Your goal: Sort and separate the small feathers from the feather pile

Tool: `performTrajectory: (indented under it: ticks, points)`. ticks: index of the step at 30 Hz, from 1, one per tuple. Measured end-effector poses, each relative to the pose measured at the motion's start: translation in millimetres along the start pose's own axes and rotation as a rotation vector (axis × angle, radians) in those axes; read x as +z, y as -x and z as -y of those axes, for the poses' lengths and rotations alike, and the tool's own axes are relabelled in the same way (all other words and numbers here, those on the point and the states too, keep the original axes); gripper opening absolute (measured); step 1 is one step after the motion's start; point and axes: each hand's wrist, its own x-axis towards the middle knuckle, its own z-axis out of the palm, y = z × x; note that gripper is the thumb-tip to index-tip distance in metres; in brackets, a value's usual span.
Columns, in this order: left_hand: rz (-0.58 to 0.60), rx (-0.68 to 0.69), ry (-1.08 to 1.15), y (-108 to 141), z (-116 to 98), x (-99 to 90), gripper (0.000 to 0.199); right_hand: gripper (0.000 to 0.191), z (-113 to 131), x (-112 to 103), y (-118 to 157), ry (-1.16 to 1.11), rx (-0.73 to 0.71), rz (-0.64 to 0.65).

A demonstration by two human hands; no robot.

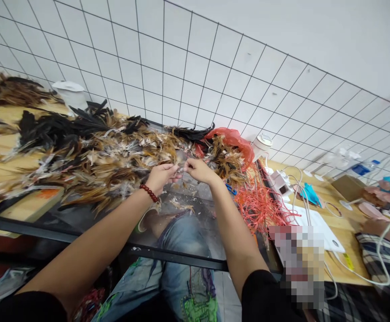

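Note:
Close together above a dark see-through tabletop [195, 201], both of my hands have their fingers pinched. My left hand [164, 177], with a bead bracelet [149, 193] on its wrist, is almost touching my right hand [197, 170]. Whatever thin, small thing lies between the fingertips is too fine to make out. Just beyond and left of the hands spreads a large heap of brown and white feathers [131, 154], with long black feathers [54, 129] at its back. More brown feathers [225, 156] lie right of my right hand in a red plastic bag [231, 137].
Tangled red strips [258, 201] lie to the right, beside white cables and a charger [281, 182]. A black wire grid [163, 67] stands behind the table. A co-worker's plaid sleeve [376, 255] shows at the right edge. White tubs [70, 93] stand at the back.

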Motion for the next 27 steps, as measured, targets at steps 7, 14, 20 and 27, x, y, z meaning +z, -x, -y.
performTrajectory:
  ticks: [7,14,20,27]
  points:
    - [-0.022,-0.068,0.063,-5.9,1.6,-6.4,0.021,0.009,-0.5,2.2,-1.3,0.198,0.056,-0.079]
    - [-0.027,0.041,0.064,-6.6,4.8,-4.3,0.022,0.058,-4.8,-4.4,6.0,0.099,0.112,0.097]
    - [0.002,0.067,0.086,-5.6,2.8,-3.5,0.028,0.057,-13.9,4.9,-0.6,-0.386,0.06,0.04]
    - [-0.003,0.013,0.103,-5.4,4.1,-3.8,0.024,0.026,-14.8,9.1,-5.6,-0.494,0.106,-0.001]
